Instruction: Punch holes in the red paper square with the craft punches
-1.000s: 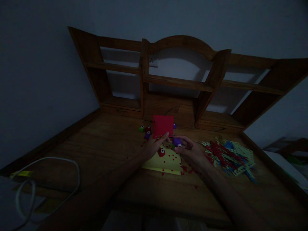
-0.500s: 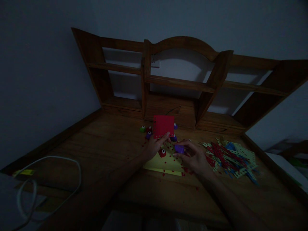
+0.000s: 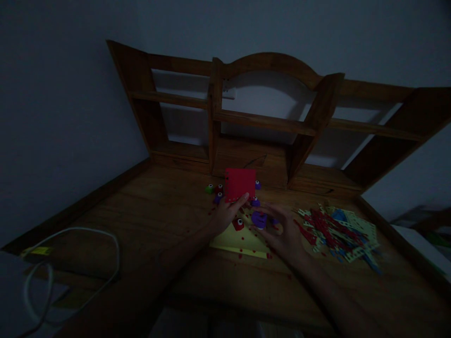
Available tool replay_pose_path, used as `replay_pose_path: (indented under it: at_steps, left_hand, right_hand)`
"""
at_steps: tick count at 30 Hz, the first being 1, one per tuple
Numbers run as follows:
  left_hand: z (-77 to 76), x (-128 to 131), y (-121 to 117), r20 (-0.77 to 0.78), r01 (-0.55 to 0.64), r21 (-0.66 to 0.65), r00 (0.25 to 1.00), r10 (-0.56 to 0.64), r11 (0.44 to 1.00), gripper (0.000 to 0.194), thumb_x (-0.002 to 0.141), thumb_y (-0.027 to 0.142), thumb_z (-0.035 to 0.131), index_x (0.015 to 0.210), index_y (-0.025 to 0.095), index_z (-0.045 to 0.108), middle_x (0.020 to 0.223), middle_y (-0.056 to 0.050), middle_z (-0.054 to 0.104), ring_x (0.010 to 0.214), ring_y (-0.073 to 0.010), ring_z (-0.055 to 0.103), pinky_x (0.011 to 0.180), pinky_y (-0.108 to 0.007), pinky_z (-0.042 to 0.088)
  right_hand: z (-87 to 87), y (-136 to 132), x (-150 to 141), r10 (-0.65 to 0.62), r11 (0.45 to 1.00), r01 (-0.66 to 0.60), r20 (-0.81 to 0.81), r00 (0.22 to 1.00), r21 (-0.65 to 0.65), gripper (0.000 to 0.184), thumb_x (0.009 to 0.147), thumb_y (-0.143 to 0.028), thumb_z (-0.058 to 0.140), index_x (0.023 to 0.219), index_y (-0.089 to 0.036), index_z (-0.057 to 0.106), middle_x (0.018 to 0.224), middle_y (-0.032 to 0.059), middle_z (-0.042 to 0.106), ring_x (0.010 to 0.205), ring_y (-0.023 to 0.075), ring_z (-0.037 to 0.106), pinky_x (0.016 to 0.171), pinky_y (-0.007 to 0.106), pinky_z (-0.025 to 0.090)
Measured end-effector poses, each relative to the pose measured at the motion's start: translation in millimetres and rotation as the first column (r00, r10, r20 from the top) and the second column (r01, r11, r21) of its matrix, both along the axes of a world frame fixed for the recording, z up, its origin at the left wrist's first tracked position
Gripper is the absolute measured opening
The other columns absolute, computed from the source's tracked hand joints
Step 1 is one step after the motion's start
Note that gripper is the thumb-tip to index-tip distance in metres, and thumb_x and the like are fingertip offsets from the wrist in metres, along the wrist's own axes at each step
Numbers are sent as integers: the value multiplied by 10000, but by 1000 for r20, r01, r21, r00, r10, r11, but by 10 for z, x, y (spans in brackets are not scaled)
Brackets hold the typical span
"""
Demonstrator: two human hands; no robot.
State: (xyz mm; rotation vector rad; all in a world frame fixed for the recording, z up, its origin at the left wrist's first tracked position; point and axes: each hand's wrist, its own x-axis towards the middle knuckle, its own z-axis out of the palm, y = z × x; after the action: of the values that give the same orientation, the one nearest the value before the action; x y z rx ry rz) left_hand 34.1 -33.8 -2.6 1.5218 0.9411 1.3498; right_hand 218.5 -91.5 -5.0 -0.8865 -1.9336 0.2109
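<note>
My left hand (image 3: pixel 227 213) grips a square of red paper (image 3: pixel 240 184) by its lower edge, thumb on top. Small notches and holes run along the paper's left and bottom edges. In my right hand (image 3: pixel 283 230), thumb and fingertips hold a purple craft punch (image 3: pixel 259 219), tilted so that its slotted side shows. It is apart from the red paper. Below my left hand a red punch with an eye on it (image 3: pixel 238 224) rests on yellow paper (image 3: pixel 239 241). Red punched bits are scattered over the yellow sheet and the wood.
Behind the red paper stand a green punch (image 3: pixel 210 188), a dark red one (image 3: pixel 219 188) and several purple ones (image 3: pixel 218 197). A heap of punched paper strips (image 3: pixel 338 232) lies at right. A wooden shelf (image 3: pixel 260 122) backs the desk; a white cable (image 3: pixel 114 239) loops at left.
My right hand has turned the purple punch, and its fingers have spread wider around it. The left hand and the red paper stay nearly still.
</note>
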Motion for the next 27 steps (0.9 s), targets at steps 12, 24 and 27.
replay_pose_path:
  at_steps: [12, 24, 27]
  left_hand:
    - [-12, 4, 4, 0, 12, -30, 1000, -12, 999, 360, 849, 477, 517, 719, 166, 642, 767, -37, 685, 740, -190, 626, 756, -303, 475]
    - [-42, -2, 42, -31, 6, -2, 1000, -6, 1000, 402, 868, 505, 466, 725, 170, 635, 721, -27, 652, 691, -166, 601, 699, -284, 473]
    - [-57, 6, 44, -16, 14, -7, 1000, -14, 1000, 400, 867, 505, 469, 747, 165, 642, 728, -33, 657, 697, -171, 603, 686, -285, 479]
  right_hand:
    - [100, -12, -106, -56, 913, -38, -217, 975, -405, 390, 694, -371, 764, 1038, -255, 618, 986, 44, 696, 884, 233, 659, 791, 366, 527]
    - [-4, 256, 64, -200, 619, -389, -615, 763, -683, 415, 840, -571, 518, 988, -211, 663, 1003, 66, 698, 915, 236, 652, 767, 371, 530]
    - [32, 274, 100, -214, 643, -401, -656, 724, -652, 407, 795, -596, 567, 895, -213, 662, 898, 52, 704, 784, 209, 667, 693, 337, 535]
